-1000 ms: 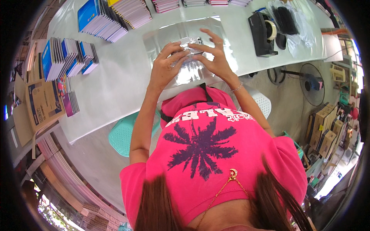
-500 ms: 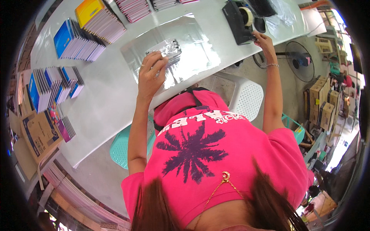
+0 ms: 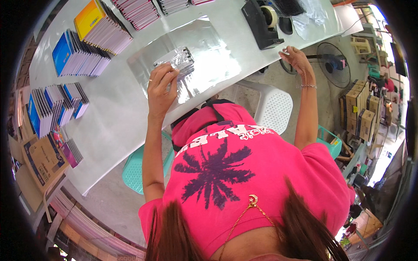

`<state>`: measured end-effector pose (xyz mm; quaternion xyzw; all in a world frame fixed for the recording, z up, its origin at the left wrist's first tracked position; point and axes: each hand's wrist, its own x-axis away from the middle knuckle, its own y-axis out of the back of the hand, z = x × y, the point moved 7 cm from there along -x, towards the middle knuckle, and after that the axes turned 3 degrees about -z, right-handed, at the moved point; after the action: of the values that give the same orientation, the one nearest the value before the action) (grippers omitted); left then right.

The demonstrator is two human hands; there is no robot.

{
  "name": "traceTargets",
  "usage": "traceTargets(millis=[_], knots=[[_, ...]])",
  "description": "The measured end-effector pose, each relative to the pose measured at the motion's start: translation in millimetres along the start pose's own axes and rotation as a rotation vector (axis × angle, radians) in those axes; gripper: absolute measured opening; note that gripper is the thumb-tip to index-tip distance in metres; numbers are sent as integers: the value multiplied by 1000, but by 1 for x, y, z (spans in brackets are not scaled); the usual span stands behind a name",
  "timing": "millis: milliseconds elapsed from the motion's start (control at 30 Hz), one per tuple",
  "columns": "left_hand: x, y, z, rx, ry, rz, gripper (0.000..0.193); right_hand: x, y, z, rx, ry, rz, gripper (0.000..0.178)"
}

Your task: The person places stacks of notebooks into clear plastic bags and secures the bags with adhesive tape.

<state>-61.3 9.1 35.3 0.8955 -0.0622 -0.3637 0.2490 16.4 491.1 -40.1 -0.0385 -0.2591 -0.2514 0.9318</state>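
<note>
My left hand pinches the clear plastic film folded over a small wrapped bundle with black spiral binding at its edge. Beneath the bundle lie shiny clear plastic sheets, spread near the table's front edge. Just off that edge, my right hand is closed with thumb and fingers together. At its fingertips shows a small whitish piece of tape, partly hidden. The black tape dispenser with its cream roll stands on the table, a little beyond my right hand and apart from it.
Stacks of spiral notebooks, yellow, blue and smaller blue ones, line the table's far left. A cardboard box sits past its left end. White and teal stools and a fan stand below the table.
My right hand has drawn away from the tape dispenser, toward me, with the piece of tape. My left hand stays at the wrapped bundle. The whole view has shifted slightly.
</note>
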Motion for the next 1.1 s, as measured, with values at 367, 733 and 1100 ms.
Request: traceTargets(millis=[367, 733, 1100], knots=[[-3, 0, 2, 39, -64, 29, 23, 12, 23, -26, 731, 274, -430, 25], [1, 1, 9, -7, -193, 43, 24, 150, -268, -10, -80, 62, 209, 23], [2, 0, 10, 12, -214, 52, 25, 150, -322, -15, -64, 174, 90, 23]])
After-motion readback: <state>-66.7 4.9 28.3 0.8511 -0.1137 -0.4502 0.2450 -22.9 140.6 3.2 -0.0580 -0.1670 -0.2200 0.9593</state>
